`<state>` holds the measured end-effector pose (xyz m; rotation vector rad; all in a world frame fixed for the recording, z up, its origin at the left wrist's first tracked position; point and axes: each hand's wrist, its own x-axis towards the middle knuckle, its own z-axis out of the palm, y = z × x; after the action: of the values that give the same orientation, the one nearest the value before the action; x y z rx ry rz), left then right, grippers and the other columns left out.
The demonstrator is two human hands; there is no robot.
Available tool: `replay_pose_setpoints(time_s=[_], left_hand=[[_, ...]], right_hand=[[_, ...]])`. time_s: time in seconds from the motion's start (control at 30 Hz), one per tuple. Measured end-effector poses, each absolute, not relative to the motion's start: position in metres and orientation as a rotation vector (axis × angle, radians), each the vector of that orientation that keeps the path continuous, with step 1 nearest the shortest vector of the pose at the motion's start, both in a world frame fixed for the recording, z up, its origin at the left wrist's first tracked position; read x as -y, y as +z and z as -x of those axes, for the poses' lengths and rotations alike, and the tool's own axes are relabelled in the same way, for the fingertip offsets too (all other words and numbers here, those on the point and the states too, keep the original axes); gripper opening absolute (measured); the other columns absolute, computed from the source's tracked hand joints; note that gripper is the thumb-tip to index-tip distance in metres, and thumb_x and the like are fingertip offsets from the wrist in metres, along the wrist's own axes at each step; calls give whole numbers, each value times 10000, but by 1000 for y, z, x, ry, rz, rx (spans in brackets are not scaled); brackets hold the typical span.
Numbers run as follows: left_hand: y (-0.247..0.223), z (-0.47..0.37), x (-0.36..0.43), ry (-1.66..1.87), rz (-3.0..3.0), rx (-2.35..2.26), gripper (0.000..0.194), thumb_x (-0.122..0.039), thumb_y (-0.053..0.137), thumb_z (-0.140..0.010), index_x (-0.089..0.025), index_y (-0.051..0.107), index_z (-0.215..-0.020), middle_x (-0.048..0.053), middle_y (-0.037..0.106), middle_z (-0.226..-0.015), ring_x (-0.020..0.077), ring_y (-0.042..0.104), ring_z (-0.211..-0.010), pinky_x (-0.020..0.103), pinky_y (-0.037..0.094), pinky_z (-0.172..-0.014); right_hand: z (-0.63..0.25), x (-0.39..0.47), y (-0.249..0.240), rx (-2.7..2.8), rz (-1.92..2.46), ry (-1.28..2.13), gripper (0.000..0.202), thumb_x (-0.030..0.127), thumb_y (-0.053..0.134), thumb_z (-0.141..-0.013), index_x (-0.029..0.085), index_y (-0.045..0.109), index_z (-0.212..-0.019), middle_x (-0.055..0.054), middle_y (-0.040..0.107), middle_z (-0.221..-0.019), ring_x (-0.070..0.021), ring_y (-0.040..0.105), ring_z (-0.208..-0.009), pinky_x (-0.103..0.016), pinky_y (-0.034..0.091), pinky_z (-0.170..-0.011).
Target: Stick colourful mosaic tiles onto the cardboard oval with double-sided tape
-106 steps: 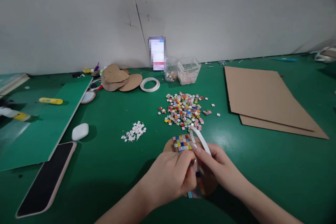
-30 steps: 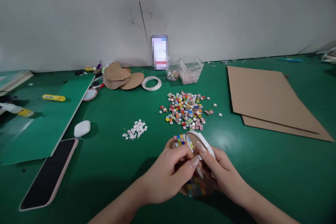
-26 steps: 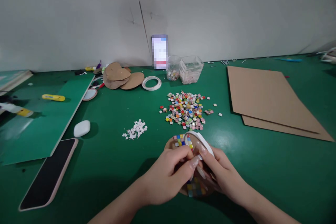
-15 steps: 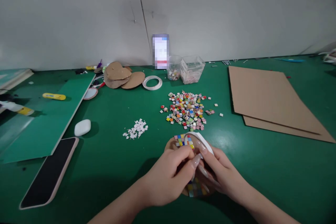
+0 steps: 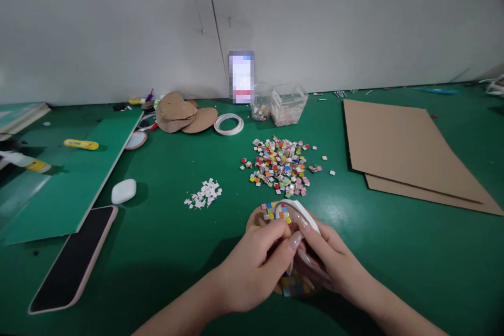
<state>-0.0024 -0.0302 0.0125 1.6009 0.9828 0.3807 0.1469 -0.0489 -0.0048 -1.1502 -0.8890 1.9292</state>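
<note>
My right hand is closed round a roll of white tape, its curved band standing up past the fingers. My left hand pinches in close against it, thumb and forefinger pressed together at the tape; the exact spot they grip is hidden. Beneath both hands lies a round cardboard disc. Small coloured mosaic tiles sit in rows on its far part and more on its near edge. Beyond the hands is a heap of loose mosaic tiles. White paper scraps lie left of it.
Cardboard sheets lie at right. Behind the heap stand a clear cup and clear box, beside a white ring and cut cardboard shapes. Leftward are a phone, white case and yellow cutter.
Both hands stay in nearly the same place. The white tape has tilted very slightly, and my left fingertips have shifted a little against it.
</note>
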Motion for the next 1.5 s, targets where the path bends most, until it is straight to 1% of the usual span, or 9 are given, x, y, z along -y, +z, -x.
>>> replay_pose_setpoints(time_s=[0.2,0.33,0.47,0.8,1.03,1.13,1.27,1.4,1.5], left_hand=[[13,3,28,409,-1473,-960,389,-366,222,-925,-183,370,-614,-39,379,-536,83,354,-482,223,309,-481],[14,4,28,409,-1377,-925,334,-366,316,-903,-185,361,-626,-56,342,-517,72,291,-460,215,276,-454],[13,4,29,397,-1357,-881,271,-358,382,-881,-178,378,-679,-54,364,-572,72,325,-519,205,296,-490],[14,4,28,376,-1468,-932,278,-343,365,-885,-179,356,-661,-58,339,-569,68,287,-501,204,251,-460],[11,3,27,363,-1576,-976,263,-326,367,-878,-185,343,-658,-53,364,-565,75,306,-502,213,270,-481],[10,3,27,367,-1613,-985,267,-320,370,-879,-185,334,-652,-55,356,-556,77,301,-504,213,273,-489],[12,4,28,372,-1582,-958,255,-329,372,-887,-180,375,-679,-43,412,-602,79,338,-534,210,296,-514],[15,5,28,430,-1525,-914,270,-315,343,-902,-172,396,-679,-39,398,-617,84,344,-572,211,310,-550],[16,6,27,428,-1419,-894,276,-316,339,-903,-168,408,-682,-53,337,-587,76,294,-532,205,276,-505]], right_hand=[[-146,50,-5,962,1168,1924,481,621,449,-774,187,444,-567,80,304,-411,-54,221,-368,-194,194,-362],[-146,50,-8,864,1145,1930,466,597,494,-766,180,416,-573,93,282,-422,-43,192,-380,-173,175,-361],[-147,50,-9,893,1184,1855,441,573,515,-769,176,428,-599,73,341,-470,-59,266,-442,-172,248,-408],[-148,52,-12,939,1215,1806,428,553,508,-785,167,476,-602,57,376,-493,-62,299,-455,-171,290,-420],[-147,53,-13,1032,1231,1754,446,558,451,-813,181,497,-578,48,386,-461,-82,358,-448,-184,335,-422],[-147,53,-14,1054,1245,1717,441,544,458,-816,177,493,-574,46,390,-482,-79,347,-458,-183,334,-427],[-147,53,-15,1057,1269,1693,439,542,455,-818,177,460,-574,51,382,-491,-71,322,-448,-180,317,-415],[-147,51,-16,1086,1291,1597,442,527,433,-835,185,417,-555,56,359,-466,-71,315,-417,-177,306,-386],[-147,50,-16,1219,1324,1398,416,479,417,-861,186,438,-566,40,399,-499,-81,353,-438,-179,311,-386]])
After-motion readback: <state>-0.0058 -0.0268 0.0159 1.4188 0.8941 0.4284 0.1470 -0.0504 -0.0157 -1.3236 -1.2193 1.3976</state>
